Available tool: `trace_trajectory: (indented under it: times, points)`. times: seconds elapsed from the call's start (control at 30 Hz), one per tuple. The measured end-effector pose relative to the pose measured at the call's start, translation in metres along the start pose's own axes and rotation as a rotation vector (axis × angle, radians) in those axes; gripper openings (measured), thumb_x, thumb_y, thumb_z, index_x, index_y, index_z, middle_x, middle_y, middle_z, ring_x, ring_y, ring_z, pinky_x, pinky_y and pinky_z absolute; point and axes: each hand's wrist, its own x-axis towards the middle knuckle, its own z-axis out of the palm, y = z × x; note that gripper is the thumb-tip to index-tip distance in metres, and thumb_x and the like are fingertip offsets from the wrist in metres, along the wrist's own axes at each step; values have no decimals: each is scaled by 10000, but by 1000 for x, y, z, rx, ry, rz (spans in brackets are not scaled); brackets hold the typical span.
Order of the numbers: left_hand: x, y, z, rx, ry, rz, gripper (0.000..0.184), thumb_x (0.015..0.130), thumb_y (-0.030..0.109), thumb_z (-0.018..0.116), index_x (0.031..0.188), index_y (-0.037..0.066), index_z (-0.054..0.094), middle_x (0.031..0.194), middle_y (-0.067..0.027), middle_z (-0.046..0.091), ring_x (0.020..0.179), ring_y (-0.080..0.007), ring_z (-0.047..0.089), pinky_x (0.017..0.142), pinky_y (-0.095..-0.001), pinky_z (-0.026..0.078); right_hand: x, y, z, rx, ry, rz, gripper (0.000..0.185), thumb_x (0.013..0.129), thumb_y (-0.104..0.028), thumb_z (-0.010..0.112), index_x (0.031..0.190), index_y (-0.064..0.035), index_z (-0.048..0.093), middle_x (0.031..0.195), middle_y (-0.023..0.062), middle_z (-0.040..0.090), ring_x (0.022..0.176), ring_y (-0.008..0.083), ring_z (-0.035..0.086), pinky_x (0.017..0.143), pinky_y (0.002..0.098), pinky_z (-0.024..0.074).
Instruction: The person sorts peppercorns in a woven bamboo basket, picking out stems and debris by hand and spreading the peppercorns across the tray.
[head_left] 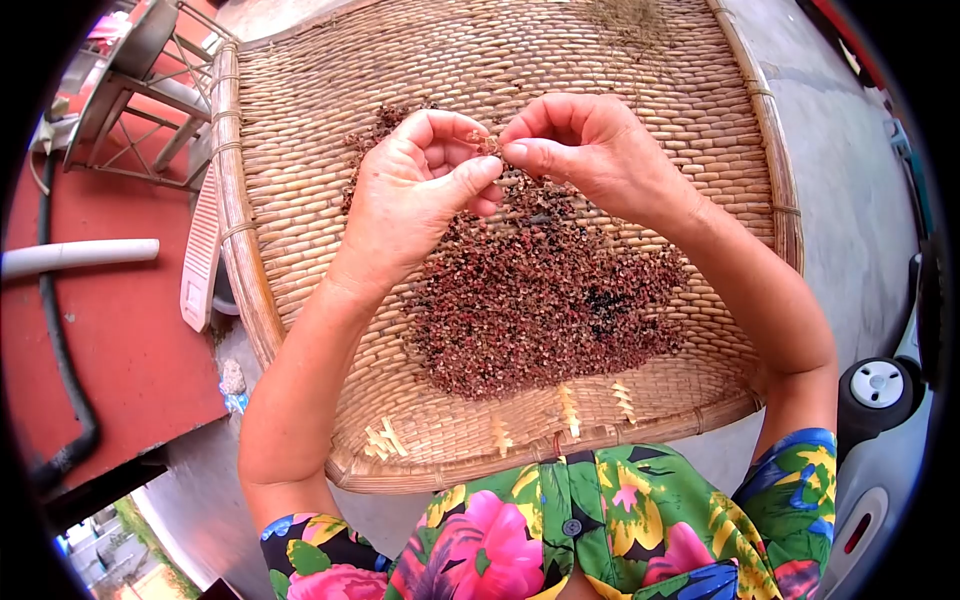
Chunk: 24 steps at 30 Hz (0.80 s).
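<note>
My left hand [425, 180] and my right hand [590, 150] meet above a woven tray, fingertips almost touching. Between them is a small sprig of dried peppercorns [487, 145], pinched by my left thumb and fingers. My right thumb and forefinger close on its other side. Below lies a broad heap of reddish-brown dried peppercorns [540, 310] with black seeds mixed in, densest at one dark patch. A smaller cluster of peppercorns [375, 135] lies partly behind my left hand.
The large woven bamboo tray [300, 200] has a raised pole rim on both sides. Left are a red surface [120, 330], a black hose [55, 330], a white pipe [80, 257] and a metal-framed stand [140, 90]. A wheeled grey object [878, 385] stands at right.
</note>
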Motion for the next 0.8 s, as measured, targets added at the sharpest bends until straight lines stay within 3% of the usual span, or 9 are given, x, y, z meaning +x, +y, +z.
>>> trace_trajectory:
  times: [0.13, 0.27, 0.5, 0.57, 0.63, 0.7, 0.8]
  points:
    - [2, -4, -2, -44, -39, 67, 253, 796, 103, 612, 993, -8, 497, 833, -78, 578, 681, -118, 586, 602, -220, 506, 1, -3, -2, 41, -46, 84, 154, 804, -160, 602, 818, -7, 614, 713, 16, 607, 657, 61, 537, 577, 222, 447]
    - [1, 3, 3, -144, 30, -11, 240, 807, 115, 601, 991, -13, 516, 811, -73, 582, 659, -115, 585, 590, -222, 507, -3, -8, -1, -85, -35, -27, 163, 807, -161, 588, 788, 1, 597, 670, 30, 597, 614, 78, 533, 548, 241, 438]
    - [-2, 14, -3, 38, -116, -149, 155, 853, 123, 531, 933, -8, 553, 738, -47, 571, 604, -99, 573, 524, -197, 494, -5, -13, -2, -256, -90, -57, 179, 793, -165, 576, 762, 11, 572, 610, 73, 572, 562, 107, 525, 512, 271, 430]
    - [-2, 18, -3, 279, -136, -204, 150, 866, 146, 514, 901, 4, 549, 716, -44, 568, 584, -88, 566, 497, -190, 483, -6, -13, -2, -293, -100, -54, 175, 790, -165, 574, 762, 8, 571, 609, 71, 570, 560, 107, 521, 510, 274, 428]
    - [-3, 18, -3, 288, -150, -202, 147, 868, 152, 512, 886, 10, 546, 700, -39, 562, 565, -84, 560, 483, -189, 476, -6, -15, -3, -333, -112, -53, 172, 787, -164, 572, 762, 6, 570, 607, 69, 568, 558, 107, 518, 508, 276, 425]
    - [-4, 16, -3, 298, -165, -203, 146, 869, 158, 510, 870, 16, 543, 683, -35, 556, 546, -80, 553, 469, -187, 470, -7, -18, -5, -317, -174, -36, 124, 812, -115, 554, 763, -3, 534, 625, -28, 491, 594, 36, 418, 516, 194, 362]
    - [-4, 14, -4, 38, -210, -183, 155, 870, 172, 508, 863, 21, 539, 660, -31, 547, 517, -81, 543, 452, -191, 464, -4, -15, -12, -213, -252, -8, 129, 808, -126, 557, 766, -6, 536, 628, -28, 493, 595, 37, 419, 518, 198, 363]
